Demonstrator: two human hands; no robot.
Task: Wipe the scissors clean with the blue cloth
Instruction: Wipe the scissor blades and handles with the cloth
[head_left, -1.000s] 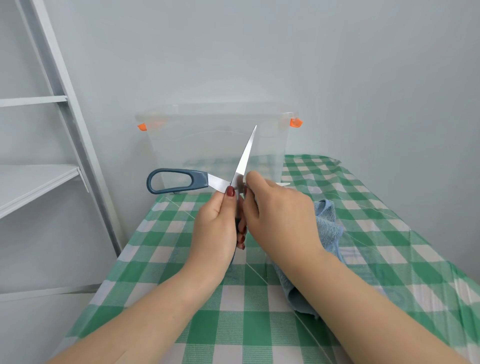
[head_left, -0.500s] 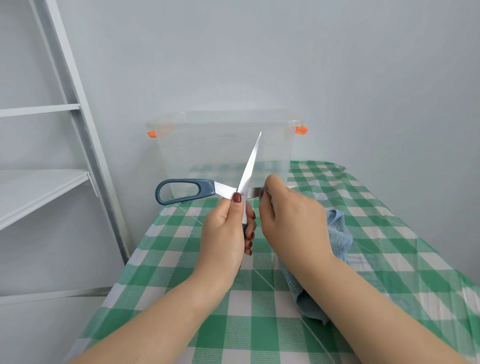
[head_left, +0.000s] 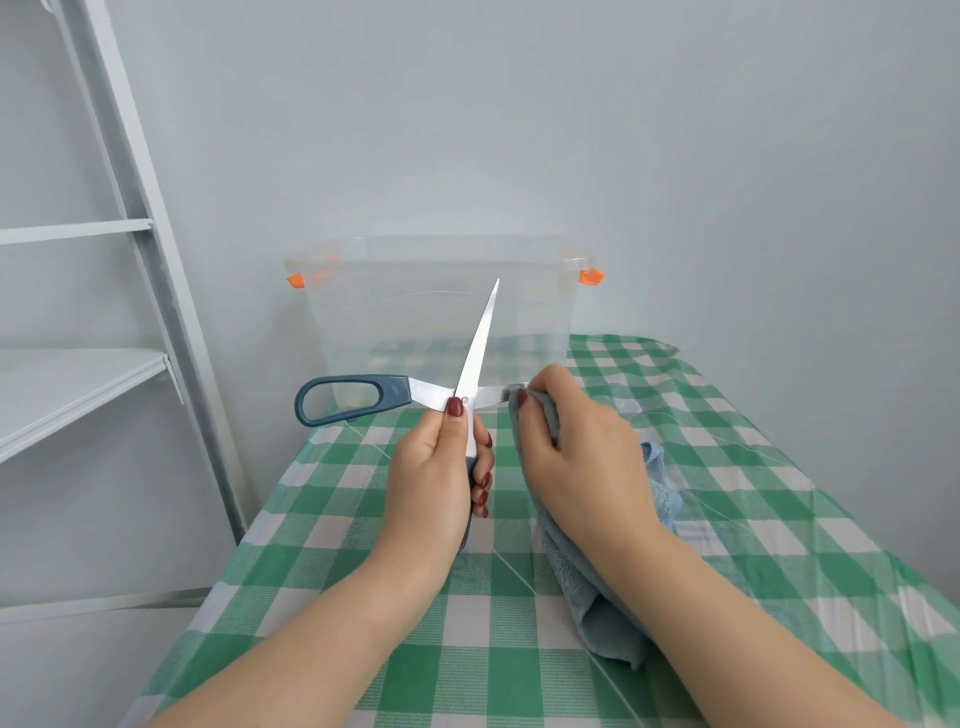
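My left grip (head_left: 436, 473) is wrapped round one handle of the scissors (head_left: 475, 358), blades spread wide, up above the tabletop (head_left: 322, 545). Right grip (head_left: 582, 457) pinches the blue cloth (head_left: 597, 608) round the right-pointing blade. Clear bin (head_left: 415, 312) sits just beyond.

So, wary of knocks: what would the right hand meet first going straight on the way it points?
Likely the clear box beyond the scissors; the right hand, pinching the cloth on a blade, points towards it. Depth is unclear.
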